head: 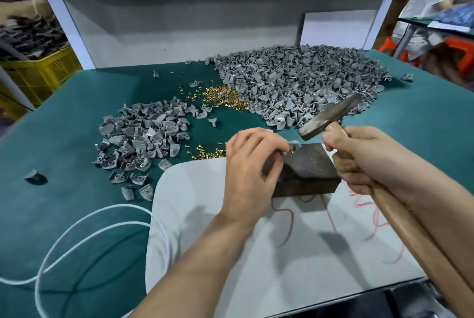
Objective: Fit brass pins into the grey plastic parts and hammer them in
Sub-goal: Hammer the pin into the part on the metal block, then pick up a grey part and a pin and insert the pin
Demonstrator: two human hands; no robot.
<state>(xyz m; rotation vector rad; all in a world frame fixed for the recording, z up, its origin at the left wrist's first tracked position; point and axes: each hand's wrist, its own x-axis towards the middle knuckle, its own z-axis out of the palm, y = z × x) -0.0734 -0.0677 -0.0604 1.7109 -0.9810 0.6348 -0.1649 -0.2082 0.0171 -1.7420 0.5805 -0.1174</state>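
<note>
My left hand (250,171) pinches a grey plastic part (294,143) with a brass pin (292,149) in it, held against the far left corner of a dark metal block (307,171). My right hand (359,158) grips the wooden handle of a hammer (331,116). The hammer's steel head hangs tilted just above and to the right of the part. A large heap of grey parts (295,81) lies at the back right, and a smaller heap (143,135) lies to the left. Loose brass pins lie in a pile (223,95) between them and in a patch (209,152) beside my left hand.
The block stands on a white board (256,240) with red scribbles, on a green table mat (64,138). A white cable (77,235) loops at the front left. A single grey part (34,176) lies far left. A yellow crate (38,74) stands beyond the table's left edge.
</note>
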